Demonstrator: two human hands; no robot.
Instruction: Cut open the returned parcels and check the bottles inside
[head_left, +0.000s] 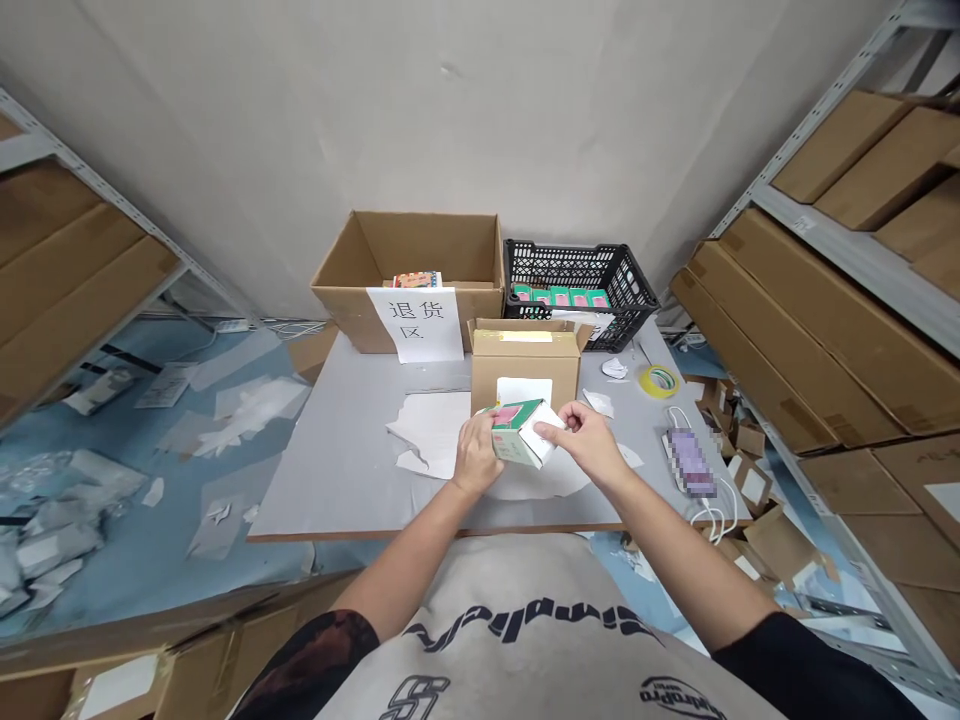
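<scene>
A small green and white product box is held over the front part of the table, tilted, with a pink patch on its top face. My left hand wraps round its left end. The thumb and fingers of my right hand pinch a white end flap at the box's right side. Right behind them stands a brown carton with yellowish tape along its top and a white label. Torn white paper lies on the table left of my hands.
At the back stand a large open carton with a paper sign and a black plastic crate holding several green boxes. Yellow tape and a blurred phone on a white cable lie at the right. Shelves of cartons flank the table.
</scene>
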